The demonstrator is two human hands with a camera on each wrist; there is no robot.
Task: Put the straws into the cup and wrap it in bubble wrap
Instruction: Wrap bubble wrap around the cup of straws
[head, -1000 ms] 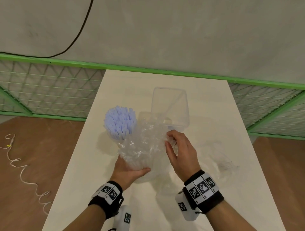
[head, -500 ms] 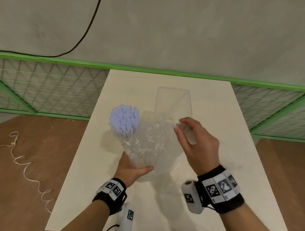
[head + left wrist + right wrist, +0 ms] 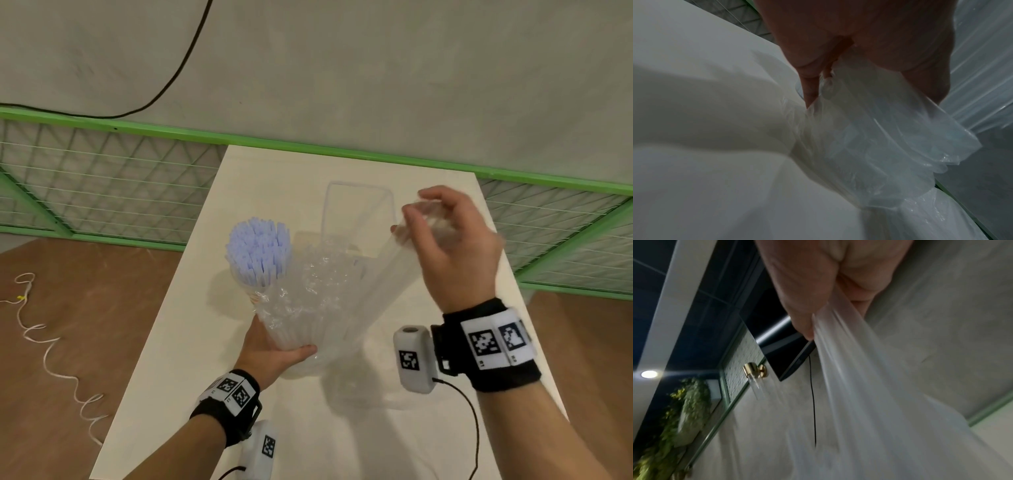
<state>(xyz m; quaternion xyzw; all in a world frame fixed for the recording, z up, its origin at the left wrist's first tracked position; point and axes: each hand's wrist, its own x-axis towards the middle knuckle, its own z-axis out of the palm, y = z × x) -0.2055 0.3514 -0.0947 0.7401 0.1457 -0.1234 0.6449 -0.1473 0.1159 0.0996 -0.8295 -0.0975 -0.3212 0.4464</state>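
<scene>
A bundle of pale blue straws (image 3: 257, 251) stands in a clear cup (image 3: 255, 297), which leans to the left over the table. Bubble wrap (image 3: 315, 298) covers the cup's lower part. My left hand (image 3: 274, 349) grips the wrapped base from below, thumb across the front; the left wrist view shows its fingers (image 3: 809, 87) curled against the wrap (image 3: 879, 138). My right hand (image 3: 448, 246) is raised to the right and pinches the wrap's free end, pulling a sheet (image 3: 387, 284) taut. The right wrist view shows the film (image 3: 859, 394) running out of the closed fingers (image 3: 801, 313).
A clear rectangular plastic container (image 3: 358, 219) stands on the white table (image 3: 205, 325) just behind the cup. A green mesh fence (image 3: 102, 192) runs behind the table. Loose wrap (image 3: 363, 394) trails on the table in front of the cup. A white cord (image 3: 51, 349) lies on the floor at left.
My right hand has lifted up and to the right from the cup's side, drawing the free end of the bubble wrap out taut. The left hand keeps its hold on the base.
</scene>
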